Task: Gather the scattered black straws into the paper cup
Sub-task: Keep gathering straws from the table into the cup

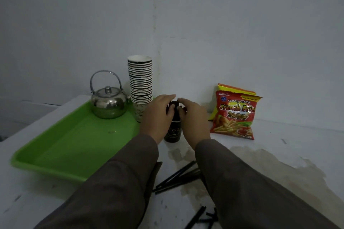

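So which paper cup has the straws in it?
The dark paper cup standing alone on the table between both hands, black straws poking out. The others form a tall stack beside the kettle.

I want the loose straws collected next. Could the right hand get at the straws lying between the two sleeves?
Probably yes. The right hand is busy at the paper cup, but the straws lie uncovered on the table nearer the person; only pulling back is needed.

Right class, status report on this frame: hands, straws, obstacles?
Both hands gripping straw bundle over paper cup. Loose straws on table, between sleeves. Nothing blocking.
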`<action>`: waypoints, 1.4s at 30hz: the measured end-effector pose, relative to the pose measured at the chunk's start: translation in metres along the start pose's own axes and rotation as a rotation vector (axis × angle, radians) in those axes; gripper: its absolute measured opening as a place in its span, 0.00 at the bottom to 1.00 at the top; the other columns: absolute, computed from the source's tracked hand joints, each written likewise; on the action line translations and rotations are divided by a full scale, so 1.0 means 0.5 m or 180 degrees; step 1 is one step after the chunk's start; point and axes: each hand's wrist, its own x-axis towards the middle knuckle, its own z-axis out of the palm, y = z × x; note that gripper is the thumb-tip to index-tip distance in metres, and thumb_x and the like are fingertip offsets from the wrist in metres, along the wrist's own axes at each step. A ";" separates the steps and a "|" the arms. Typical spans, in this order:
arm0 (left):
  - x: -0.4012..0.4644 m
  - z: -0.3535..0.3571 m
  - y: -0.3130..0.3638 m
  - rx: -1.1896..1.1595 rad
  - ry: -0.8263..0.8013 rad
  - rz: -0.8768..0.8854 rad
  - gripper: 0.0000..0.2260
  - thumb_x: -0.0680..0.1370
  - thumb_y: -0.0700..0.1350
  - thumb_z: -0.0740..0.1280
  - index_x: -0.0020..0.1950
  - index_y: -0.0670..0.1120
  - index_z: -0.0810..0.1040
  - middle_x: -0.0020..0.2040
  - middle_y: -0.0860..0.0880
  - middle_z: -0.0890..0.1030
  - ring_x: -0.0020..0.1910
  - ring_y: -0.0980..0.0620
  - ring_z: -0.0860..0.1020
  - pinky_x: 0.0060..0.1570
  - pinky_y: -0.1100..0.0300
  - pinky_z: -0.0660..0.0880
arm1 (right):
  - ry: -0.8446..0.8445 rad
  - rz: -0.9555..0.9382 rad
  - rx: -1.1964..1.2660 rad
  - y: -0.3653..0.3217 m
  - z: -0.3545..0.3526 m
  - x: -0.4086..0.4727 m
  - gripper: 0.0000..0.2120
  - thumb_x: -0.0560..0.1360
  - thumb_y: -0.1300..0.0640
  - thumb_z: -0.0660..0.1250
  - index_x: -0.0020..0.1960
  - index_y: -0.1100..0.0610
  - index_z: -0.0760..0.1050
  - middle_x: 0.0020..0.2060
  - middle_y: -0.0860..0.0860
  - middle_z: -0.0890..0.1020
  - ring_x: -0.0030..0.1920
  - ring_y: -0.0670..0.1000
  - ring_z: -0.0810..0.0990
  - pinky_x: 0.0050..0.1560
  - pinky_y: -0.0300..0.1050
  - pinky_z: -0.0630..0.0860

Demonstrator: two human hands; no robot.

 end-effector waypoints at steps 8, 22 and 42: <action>-0.059 -0.041 0.045 -0.0177 -0.0012 0.0215 0.18 0.75 0.32 0.59 0.62 0.45 0.75 0.57 0.47 0.75 0.56 0.56 0.72 0.56 0.70 0.65 | 0.0578 -0.0100 0.0345 0.009 -0.091 -0.051 0.12 0.76 0.62 0.62 0.58 0.57 0.76 0.54 0.53 0.81 0.49 0.44 0.77 0.52 0.30 0.70; -0.315 -0.003 0.162 -0.0759 -0.1415 -0.0123 0.15 0.75 0.39 0.65 0.59 0.51 0.75 0.49 0.56 0.76 0.46 0.60 0.74 0.45 0.77 0.67 | 0.0224 0.0529 0.0094 0.153 -0.277 -0.379 0.10 0.71 0.64 0.68 0.43 0.49 0.78 0.36 0.42 0.80 0.42 0.38 0.76 0.39 0.22 0.68; -0.378 0.079 0.229 0.0861 -0.1657 0.1070 0.11 0.71 0.39 0.69 0.51 0.49 0.80 0.49 0.49 0.78 0.51 0.47 0.74 0.48 0.55 0.70 | -0.1603 -0.0464 -0.0862 0.175 -0.297 -0.392 0.13 0.62 0.65 0.74 0.33 0.47 0.78 0.36 0.43 0.72 0.40 0.49 0.70 0.39 0.45 0.66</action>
